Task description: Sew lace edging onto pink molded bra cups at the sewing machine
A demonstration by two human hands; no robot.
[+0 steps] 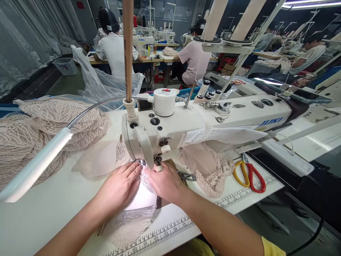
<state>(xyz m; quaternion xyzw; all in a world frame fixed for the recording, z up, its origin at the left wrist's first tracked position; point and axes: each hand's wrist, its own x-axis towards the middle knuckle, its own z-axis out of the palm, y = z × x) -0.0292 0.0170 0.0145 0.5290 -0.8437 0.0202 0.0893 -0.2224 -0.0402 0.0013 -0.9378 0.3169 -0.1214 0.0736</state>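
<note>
At the needle area of a white sewing machine [165, 124], my left hand [121, 185] lies flat with fingers stretched forward, pressing on pale lace fabric [128, 224]. From the other side my right hand [166, 181] rests on the lace edge, fingers laid forward; the machine head and its tension knobs partly hide their tips. Between my hands, a smooth white piece [142, 195] lies over the lace, which spreads toward the table's front edge. Sheer beige cloth [93, 160] extends left of the presser foot, whose needle I cannot make out.
A lace heap [53, 131] fills the left side behind a lit lamp [39, 163]. Right of the machine head lie a beige lace piece [205, 167] and red-and-yellow-handled scissors [250, 176]. A printed ruler [165, 233] runs along the front edge. People sit at other machines beyond.
</note>
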